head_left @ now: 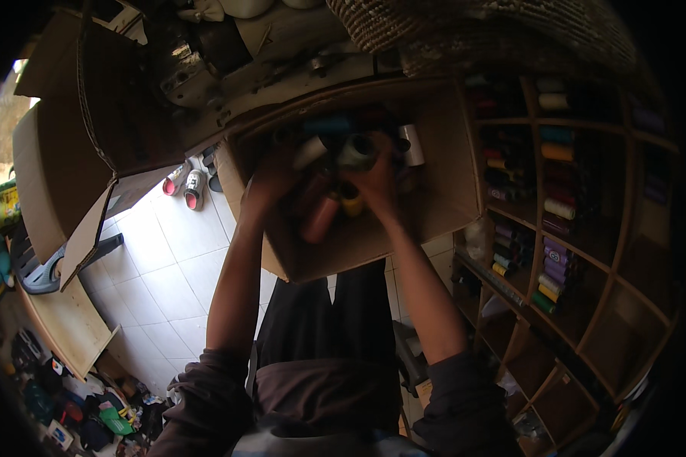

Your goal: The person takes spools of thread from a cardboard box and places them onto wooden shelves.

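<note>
Both my hands reach into an open cardboard box in front of me that holds several thread spools. My left hand is down among the spools, next to a white spool and a pinkish-brown one; shadow hides what it grips. My right hand is closed around a grey-green spool, with a yellow spool just below it. A blue spool and a white spool lie further back in the box.
A wooden cubby shelf at the right holds rows of coloured thread spools. Another open cardboard box stands at the left over white floor tiles. A pair of shoes sits on the tiles. Clutter lies at the lower left.
</note>
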The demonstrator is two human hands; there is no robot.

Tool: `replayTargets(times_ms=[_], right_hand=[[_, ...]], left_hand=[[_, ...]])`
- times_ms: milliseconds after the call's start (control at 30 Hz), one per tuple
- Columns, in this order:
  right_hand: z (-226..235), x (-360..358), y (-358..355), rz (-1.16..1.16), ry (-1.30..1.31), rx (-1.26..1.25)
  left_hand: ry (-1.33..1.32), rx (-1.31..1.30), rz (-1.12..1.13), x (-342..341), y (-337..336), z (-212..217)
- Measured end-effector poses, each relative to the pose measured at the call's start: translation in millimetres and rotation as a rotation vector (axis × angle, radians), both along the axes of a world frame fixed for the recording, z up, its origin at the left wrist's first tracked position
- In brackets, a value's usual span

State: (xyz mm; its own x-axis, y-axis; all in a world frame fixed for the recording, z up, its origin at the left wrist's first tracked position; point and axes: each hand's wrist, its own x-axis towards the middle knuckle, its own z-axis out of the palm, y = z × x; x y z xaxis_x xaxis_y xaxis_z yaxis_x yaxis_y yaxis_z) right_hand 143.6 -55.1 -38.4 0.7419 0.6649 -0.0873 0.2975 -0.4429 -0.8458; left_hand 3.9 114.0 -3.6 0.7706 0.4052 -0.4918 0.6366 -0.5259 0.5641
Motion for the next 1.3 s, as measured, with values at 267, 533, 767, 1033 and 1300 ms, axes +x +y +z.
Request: replayTargets(times_ms=[267,533,767,1033,1300], right_hand=[[83,19,-45,-0.18,0.561,0.356],[140,33,-84,-0.366,0.73,0.663],[186,68,-142,-0.546,0.5,0.756],[241,117,-244,-0.651,0.37,1.084],[295,174,-318,-0.579,0.13,1.27]], left_hand=[[-0.443,-0.553,0.245,28,-12,71],[-0.611,-0.901,0.183,91,-63,112],[-0.708,-0.9,-0.004,155,-107,149],[-0.669,-0.996,-0.165,233,-183,203],[-0.819,-1.028,-0.4,344,-289,262]])
